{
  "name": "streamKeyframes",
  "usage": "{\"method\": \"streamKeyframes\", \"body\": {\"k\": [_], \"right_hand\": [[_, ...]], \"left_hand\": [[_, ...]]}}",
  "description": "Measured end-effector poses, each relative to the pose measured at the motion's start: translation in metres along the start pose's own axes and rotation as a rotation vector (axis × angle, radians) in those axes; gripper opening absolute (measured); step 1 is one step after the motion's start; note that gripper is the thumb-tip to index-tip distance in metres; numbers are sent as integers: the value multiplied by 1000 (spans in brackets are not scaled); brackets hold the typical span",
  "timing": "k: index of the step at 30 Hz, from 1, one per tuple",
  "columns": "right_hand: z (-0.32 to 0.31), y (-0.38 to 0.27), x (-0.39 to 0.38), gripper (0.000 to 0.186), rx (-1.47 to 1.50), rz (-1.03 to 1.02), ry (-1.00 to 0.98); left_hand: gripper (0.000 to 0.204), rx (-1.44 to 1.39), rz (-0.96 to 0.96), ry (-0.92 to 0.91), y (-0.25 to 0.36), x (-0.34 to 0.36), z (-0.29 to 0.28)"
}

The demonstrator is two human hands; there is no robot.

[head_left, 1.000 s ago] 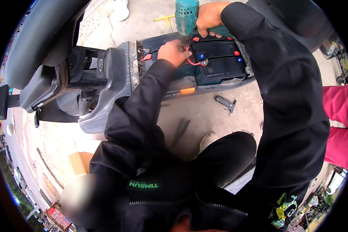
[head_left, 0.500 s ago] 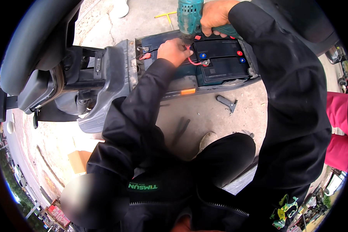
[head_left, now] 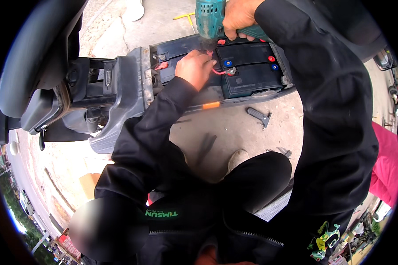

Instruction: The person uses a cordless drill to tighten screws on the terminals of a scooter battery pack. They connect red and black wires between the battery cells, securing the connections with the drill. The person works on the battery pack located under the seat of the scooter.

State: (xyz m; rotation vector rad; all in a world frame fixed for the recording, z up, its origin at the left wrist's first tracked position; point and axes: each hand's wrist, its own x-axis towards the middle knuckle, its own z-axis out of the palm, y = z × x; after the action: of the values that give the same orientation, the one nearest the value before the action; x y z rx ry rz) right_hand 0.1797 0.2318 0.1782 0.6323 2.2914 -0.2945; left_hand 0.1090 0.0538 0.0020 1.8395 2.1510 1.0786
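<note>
Since the earlier frame we have drawn our left hand (head_left: 194,68) a little lower, away from the nose of the drill (head_left: 210,17), and the drill itself has slid slightly left. At the right edge, the pink clothing (head_left: 387,168) of another person has changed place too.

Our right hand (head_left: 241,17), at the top centre, is wrapped around the drill's handle. The drill stands to the left of that hand, its nose pointing down at the batteries (head_left: 256,80). Our left hand lies just below the nose with its fingers drawn narrow beside the upper end of the red cable (head_left: 217,72); we cannot tell whether they pinch it. From there the cable bends down and right, past the thumb, to a battery terminal (head_left: 231,71).

The batteries fill the bay (head_left: 239,102) in the upper middle, below our right hand and mostly to the right of our left. A pink connector (head_left: 162,66) sits near our left hand, on its left side. Above the bay, left of the drill, a yellow tool (head_left: 189,20) lies on the ground (head_left: 227,128); a black tool (head_left: 258,115) lies below the bay, right of centre.
</note>
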Motion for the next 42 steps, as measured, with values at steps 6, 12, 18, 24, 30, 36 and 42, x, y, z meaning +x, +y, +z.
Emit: {"method": "streamKeyframes", "body": {"k": [6, 12, 18, 24, 30, 36, 42], "right_hand": [[-4, 4, -2, 31, -17, -121, 8], [-5, 0, -1, 33, 3, -74, -11], [0, 3, 6, 35, -20, -122, -1], [3, 1, 1, 32, -52, -77, 42], [-26, -30, -17, 27, -218, -135, 90], [-23, -5, 1, 29, -191, -211, 213], [-36, -2, 7, 23, -125, -143, -30]], "left_hand": [[23, 85, 165, -79, 5, -6, -5], [29, 216, 180, -194, 14, -7, -17], [35, 232, 242, -227, 5, -8, -20], [36, 235, 282, -211, 1, -6, -13], [36, 198, 283, -185, -4, -6, -16], [36, 117, 264, -168, -10, -7, -16], [36, 64, 252, -194, -10, -10, -13]]}}
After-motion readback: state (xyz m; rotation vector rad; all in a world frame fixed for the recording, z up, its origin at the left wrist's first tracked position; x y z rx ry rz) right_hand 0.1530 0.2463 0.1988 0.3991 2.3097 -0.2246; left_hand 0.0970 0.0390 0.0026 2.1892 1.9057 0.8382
